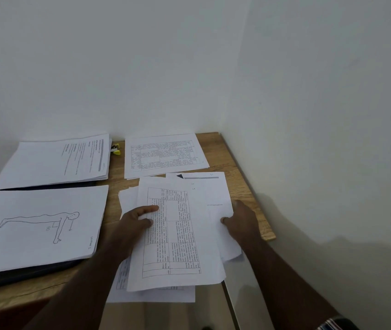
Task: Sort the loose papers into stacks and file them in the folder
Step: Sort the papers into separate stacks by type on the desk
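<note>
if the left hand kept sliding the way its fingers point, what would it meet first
The left hand points right across the table-printed sheet it holds; going on, it would probably meet the right hand gripping the opposite edge.

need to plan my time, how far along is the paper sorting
Partly done. Two stacks lie on the open folder: the figure-drawing stack and the text stack. A table sheet sits apart. The left hand and right hand hold the loose pile, unsorted. Nothing looks filed shut.
</note>
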